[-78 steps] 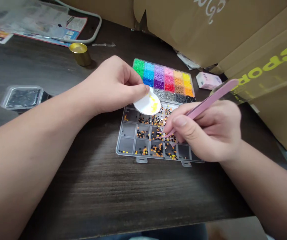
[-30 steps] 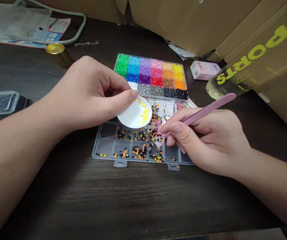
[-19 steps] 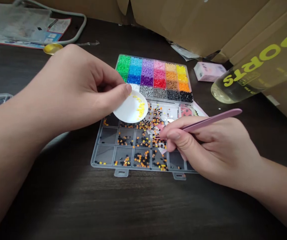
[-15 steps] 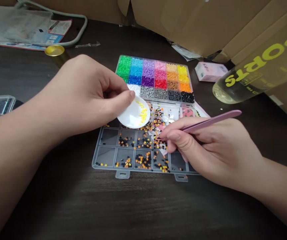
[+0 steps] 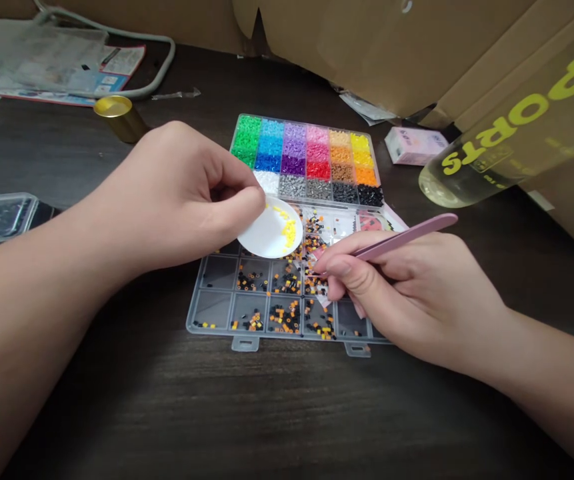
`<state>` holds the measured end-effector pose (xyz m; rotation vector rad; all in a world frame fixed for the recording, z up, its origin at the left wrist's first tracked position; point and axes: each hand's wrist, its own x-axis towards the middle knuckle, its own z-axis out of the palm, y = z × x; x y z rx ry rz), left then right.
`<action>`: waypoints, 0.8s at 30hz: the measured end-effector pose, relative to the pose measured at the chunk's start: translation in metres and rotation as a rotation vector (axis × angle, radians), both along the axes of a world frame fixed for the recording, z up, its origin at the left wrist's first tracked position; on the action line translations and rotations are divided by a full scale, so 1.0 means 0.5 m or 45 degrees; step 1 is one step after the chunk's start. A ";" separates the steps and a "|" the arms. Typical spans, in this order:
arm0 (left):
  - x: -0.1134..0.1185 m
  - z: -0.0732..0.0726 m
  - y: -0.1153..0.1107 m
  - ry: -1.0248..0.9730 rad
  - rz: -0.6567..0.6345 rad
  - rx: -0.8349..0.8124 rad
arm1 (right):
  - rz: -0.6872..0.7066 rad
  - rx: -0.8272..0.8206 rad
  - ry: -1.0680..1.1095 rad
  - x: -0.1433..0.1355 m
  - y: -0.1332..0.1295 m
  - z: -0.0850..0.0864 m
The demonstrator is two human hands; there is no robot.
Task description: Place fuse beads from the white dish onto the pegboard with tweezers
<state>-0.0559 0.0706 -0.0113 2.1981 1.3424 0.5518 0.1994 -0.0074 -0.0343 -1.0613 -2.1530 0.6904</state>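
Note:
My left hand (image 5: 191,193) pinches the rim of a small white dish (image 5: 261,237) between thumb and fingers. Yellow tube beads (image 5: 288,232) lie along the dish's right side. Pink tweezers (image 5: 407,238) rest in my right hand (image 5: 397,287), closed around them; their tips point down-left and are partly hidden by my fingers. Below both hands lies the open lid (image 5: 211,307) of a clear bead case, scattered with orange, black and yellow beads. Behind it, the compartments of the bead case (image 5: 307,150) hold beads sorted by colour.
A gold cylinder (image 5: 121,119) stands beyond my left wrist. At the left edge sits a clear plastic box (image 5: 1,217). A large bottle with yellow lettering (image 5: 517,133) leans in from the right, near a pink box (image 5: 417,145). Cardboard (image 5: 341,53) walls the back.
The dish has shifted slightly right and down, its yellow beads still inside. My right hand with the tweezers has moved a little left. The whole view has shifted slightly.

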 end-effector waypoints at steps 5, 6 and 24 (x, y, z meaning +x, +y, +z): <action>0.010 0.004 0.002 0.194 0.098 0.016 | -0.016 -0.019 0.002 0.000 0.002 0.004; 0.011 0.005 0.003 0.195 0.098 0.025 | -0.026 -0.022 -0.010 0.000 0.002 0.005; 0.013 0.009 0.000 0.197 0.033 0.028 | -0.049 0.038 -0.074 -0.002 -0.004 0.011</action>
